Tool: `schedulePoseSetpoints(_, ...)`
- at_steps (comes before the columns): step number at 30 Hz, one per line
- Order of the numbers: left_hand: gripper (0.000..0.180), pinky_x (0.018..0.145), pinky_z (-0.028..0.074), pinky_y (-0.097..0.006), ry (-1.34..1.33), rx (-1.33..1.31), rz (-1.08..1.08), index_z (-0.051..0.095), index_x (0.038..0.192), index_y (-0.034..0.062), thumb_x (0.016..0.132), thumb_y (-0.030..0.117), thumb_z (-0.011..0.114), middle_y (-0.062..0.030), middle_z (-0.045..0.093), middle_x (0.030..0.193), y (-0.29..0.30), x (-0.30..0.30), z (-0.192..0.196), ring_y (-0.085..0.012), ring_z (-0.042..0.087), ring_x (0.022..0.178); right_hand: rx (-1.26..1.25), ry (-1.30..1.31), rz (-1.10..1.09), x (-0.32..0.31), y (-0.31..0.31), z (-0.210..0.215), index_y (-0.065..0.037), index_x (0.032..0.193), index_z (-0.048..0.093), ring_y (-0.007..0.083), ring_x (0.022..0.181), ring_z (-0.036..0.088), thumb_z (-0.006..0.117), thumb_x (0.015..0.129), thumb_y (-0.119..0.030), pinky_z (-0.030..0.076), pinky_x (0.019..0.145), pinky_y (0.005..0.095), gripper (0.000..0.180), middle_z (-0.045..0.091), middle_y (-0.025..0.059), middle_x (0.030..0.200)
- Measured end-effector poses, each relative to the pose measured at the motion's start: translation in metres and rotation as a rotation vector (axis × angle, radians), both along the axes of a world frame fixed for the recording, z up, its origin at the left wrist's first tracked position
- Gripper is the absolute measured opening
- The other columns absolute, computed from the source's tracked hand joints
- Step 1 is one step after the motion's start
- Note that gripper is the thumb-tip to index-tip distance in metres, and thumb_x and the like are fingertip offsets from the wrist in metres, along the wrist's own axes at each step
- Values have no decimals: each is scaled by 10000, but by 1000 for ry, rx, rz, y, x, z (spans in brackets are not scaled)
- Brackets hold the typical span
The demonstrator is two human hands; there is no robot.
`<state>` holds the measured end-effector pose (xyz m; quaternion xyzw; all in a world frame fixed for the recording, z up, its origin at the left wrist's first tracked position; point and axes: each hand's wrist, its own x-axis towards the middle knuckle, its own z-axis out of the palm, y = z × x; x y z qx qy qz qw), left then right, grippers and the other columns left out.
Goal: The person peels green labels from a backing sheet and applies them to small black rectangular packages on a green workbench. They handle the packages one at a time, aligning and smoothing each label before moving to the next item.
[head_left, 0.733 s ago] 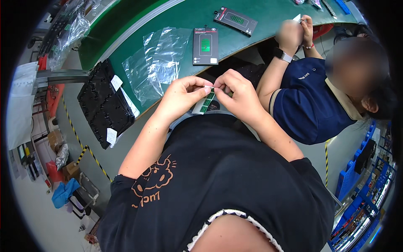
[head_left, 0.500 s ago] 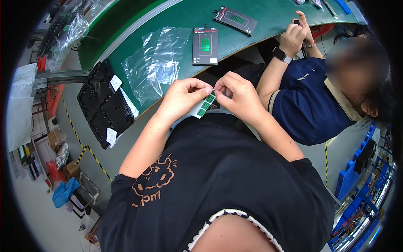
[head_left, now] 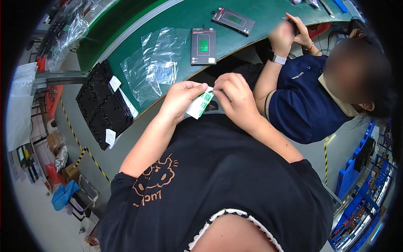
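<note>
Both hands' grip pinches white-and-green label sheet (head_left: 200, 105) above green table (head_left: 176, 19).

The small white and green paper packet (head_left: 200, 105) is partly covered by the left hand (head_left: 180, 101) and right hand (head_left: 234, 94), so its full shape cannot be told. At two o'clock, a co-worker's hands (head_left: 289, 35) are motion-blurred, hiding whatever they hold. At twelve o'clock, the green work table (head_left: 176, 19) is cut off by the picture's edge. Items at ten o'clock are too dark to identify.
</note>
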<state>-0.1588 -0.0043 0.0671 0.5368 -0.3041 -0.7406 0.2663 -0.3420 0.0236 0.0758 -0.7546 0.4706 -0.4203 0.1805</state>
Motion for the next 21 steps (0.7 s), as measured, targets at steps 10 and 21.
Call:
schedulePoseSetpoints(10, 177, 665, 480, -228, -198, -236, -113, 674, 965, -20, 890, 140, 671, -41, 678, 841, 8, 14, -6, -85, 611, 722, 459, -845, -200, -17, -10, -3, -1, 939, 643, 63, 740, 574, 658, 884, -47, 473, 652, 205, 74, 630, 12, 844)
schedulePoseSetpoints(21, 204, 688, 463, -216, -215, -314, -144, 679, 963, -28, 901, 166, 662, -19, 671, 825, 10, 45, -18, -58, 584, 747, 446, -649, -344, -32, -100, -54, -37, 1046, 592, 137, 847, 578, 647, 875, -126, 488, 743, 281, 200, 604, 78, 999)
